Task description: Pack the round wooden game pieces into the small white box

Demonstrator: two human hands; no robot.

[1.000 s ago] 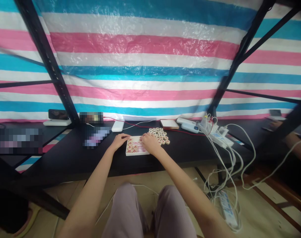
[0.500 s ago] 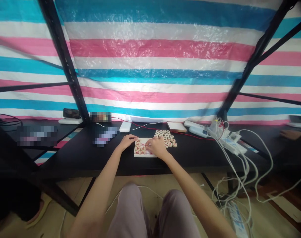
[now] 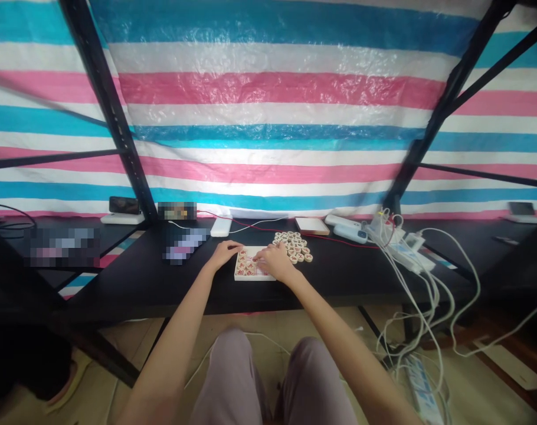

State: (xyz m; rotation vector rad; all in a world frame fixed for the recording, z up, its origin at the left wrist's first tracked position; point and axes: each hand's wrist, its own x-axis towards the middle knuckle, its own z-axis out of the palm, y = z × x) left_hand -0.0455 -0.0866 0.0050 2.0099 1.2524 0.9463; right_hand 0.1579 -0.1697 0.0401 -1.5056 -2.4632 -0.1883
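A shallow white box (image 3: 256, 278) lies on the black table, with several round Chinese chess pieces (image 3: 241, 267) with red characters in its left part. My left hand (image 3: 224, 254) is at the box's back left corner, its fingertips curled over the rim and holding it. Over the middle of the box, my right hand (image 3: 275, 260) has its fingers pinched downward on a chess piece, which the hand mostly hides. More loose pieces (image 3: 299, 251) form a cluster on the table just behind and to the right of my right hand.
A box lid or tray (image 3: 311, 226), a white power bank (image 3: 221, 224) and a pale blue device (image 3: 350, 234) stand at the back. Tangled white cables and a power strip (image 3: 410, 257) occupy the right. Black metal posts (image 3: 113, 118) flank the table before a striped sheet (image 3: 268, 88).
The whole view has shifted slightly. My right hand has moved a little within the box, its fingers lower over the middle. My left hand stays at the corner.
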